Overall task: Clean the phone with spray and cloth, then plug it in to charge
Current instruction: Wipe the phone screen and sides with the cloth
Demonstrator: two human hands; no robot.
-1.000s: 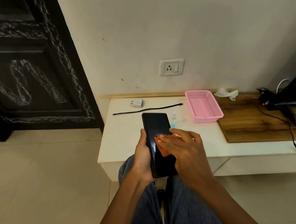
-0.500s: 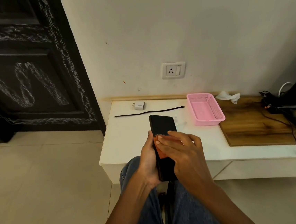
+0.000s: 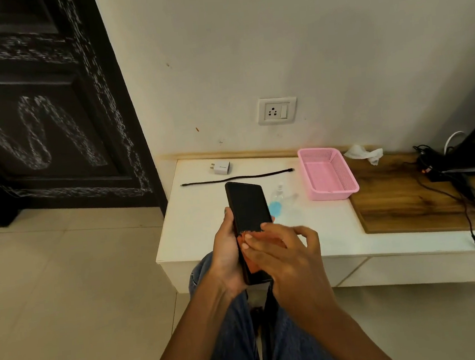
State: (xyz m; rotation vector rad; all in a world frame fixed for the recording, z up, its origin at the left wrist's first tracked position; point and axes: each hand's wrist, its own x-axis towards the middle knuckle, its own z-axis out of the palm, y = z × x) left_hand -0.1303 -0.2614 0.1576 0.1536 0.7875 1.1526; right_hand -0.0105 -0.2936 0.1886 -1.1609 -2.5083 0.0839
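My left hand (image 3: 226,253) grips a black phone (image 3: 247,205) by its lower half, screen up, over my knees at the front edge of the white shelf (image 3: 199,221). My right hand (image 3: 288,250) presses an orange cloth (image 3: 251,261) flat against the lower part of the screen. A small clear spray bottle (image 3: 279,197) with blue liquid lies on the shelf just right of the phone. Further back lie a black cable (image 3: 237,177) and a white charger plug (image 3: 220,167). A white wall socket (image 3: 277,110) sits above the shelf.
A pink basket (image 3: 328,172) stands on the shelf to the right, beside a wooden board (image 3: 401,201) with a crumpled tissue (image 3: 365,153) and black wires (image 3: 457,187). A dark carved door (image 3: 35,112) is at left. Tiled floor lies below.
My right hand has slid the cloth down the screen toward the phone's lower end, uncovering more of the upper screen. The spray bottle shows again beside the phone.
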